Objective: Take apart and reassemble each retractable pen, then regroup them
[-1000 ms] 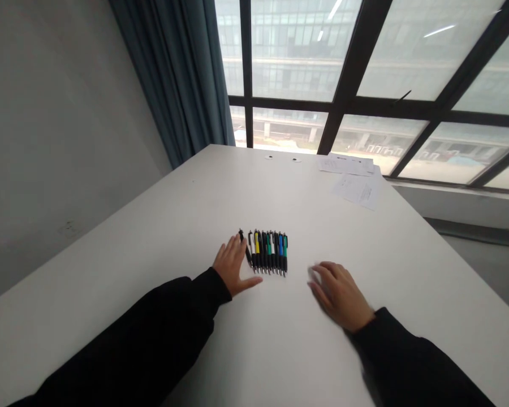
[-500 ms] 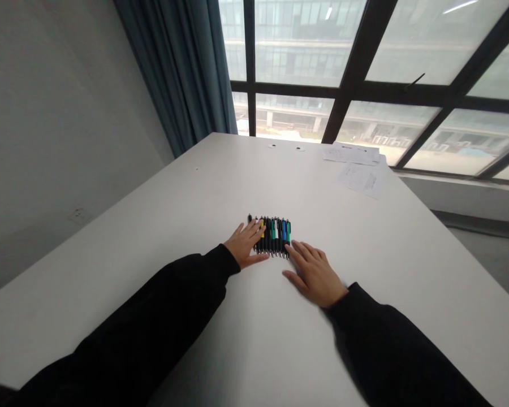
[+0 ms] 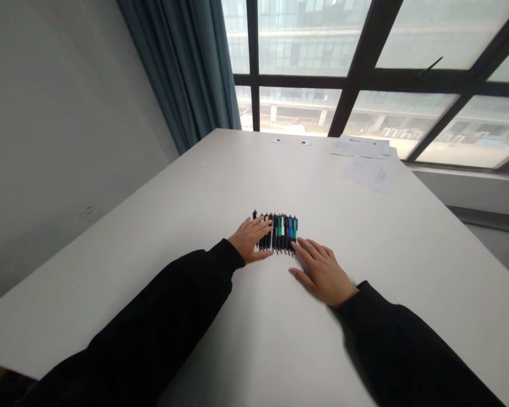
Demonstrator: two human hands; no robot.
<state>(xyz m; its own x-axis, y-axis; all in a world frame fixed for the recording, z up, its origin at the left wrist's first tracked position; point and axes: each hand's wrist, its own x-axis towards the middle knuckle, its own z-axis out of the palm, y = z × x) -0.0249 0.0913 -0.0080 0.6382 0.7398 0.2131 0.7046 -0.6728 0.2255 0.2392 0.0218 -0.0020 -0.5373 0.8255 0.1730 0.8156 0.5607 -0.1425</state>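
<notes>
Several pens (image 3: 283, 233) lie side by side in a tight row on the white table (image 3: 237, 181), their tips towards me. Black, yellow, green, white and blue barrels show among them. My left hand (image 3: 251, 238) rests over the left end of the row, fingers spread across the pens and partly hiding them. At the far left, the top of one black pen (image 3: 255, 214) sticks out a little beyond the others. My right hand (image 3: 322, 271) lies at the right end with its fingers stretched out, a fingertip touching or very near the green pen (image 3: 295, 225).
Sheets of paper (image 3: 360, 148) lie at the table's far right corner. Two small round fittings (image 3: 306, 143) sit near the far edge. Beyond stand a dark-framed window (image 3: 352, 85) and a blue curtain (image 3: 186, 73). A wall with a socket (image 3: 90, 212) is on the left.
The whole view has shifted slightly, so everything sits a little further right. A small gap shows in the row beside my left fingers. Both hands stay at the ends of the row.
</notes>
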